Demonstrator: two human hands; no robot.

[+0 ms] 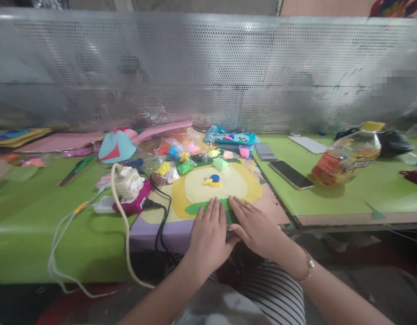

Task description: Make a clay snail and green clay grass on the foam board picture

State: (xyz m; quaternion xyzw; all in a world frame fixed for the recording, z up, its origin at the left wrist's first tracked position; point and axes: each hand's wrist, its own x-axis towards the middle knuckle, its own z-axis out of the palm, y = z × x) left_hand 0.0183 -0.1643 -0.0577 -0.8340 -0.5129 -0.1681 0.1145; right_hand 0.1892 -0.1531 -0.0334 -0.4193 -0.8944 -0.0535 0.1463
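My left hand (210, 230) lies flat with fingers stretched out over a green paper strip (195, 207) at the table's near edge. Beside it my right hand (254, 223) rests the same way, fingers extended, its fingertips near the strip's right part. Neither hand grips anything visible. The strip overlaps a layered paper piece with a cream middle (198, 185) and a yellow border (181, 198). On the cream part sits a small clay figure (213, 180) in blue, yellow and white. What lies under my palms is hidden.
Bagged clay lumps, including a green one (186, 168), lie behind the paper. A purple power strip (136, 198) with cables stands left. To the right are a phone (291, 174) and an oil-coloured bottle (347, 155). A perforated metal screen (208, 67) rises behind.
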